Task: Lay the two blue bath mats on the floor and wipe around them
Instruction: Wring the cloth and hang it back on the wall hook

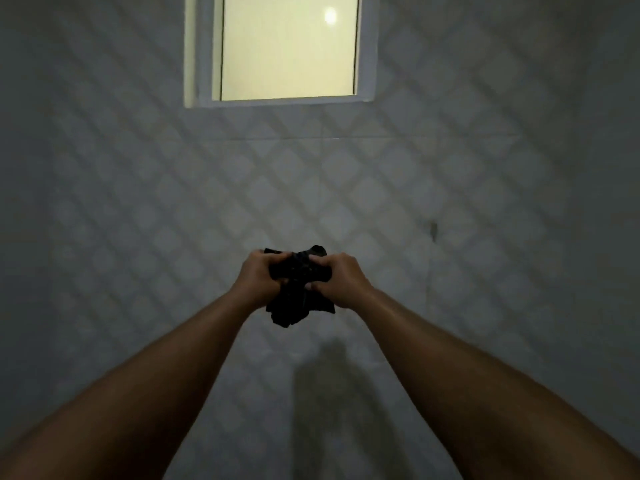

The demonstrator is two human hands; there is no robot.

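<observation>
Two hands, left hand (258, 280) and right hand (337, 280), clutch a dark bunched cloth (299, 289) below the window (287, 46); mats unseen, wiping seemingly pending, needing a turn toward the floor.

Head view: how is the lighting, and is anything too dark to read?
Head view: dim; the lit window is the only bright area, with a glare spot. The cloth gripped by the left hand and right hand reads nearly black, its colour indeterminable; a soft shadow falls on the wall below.
</observation>
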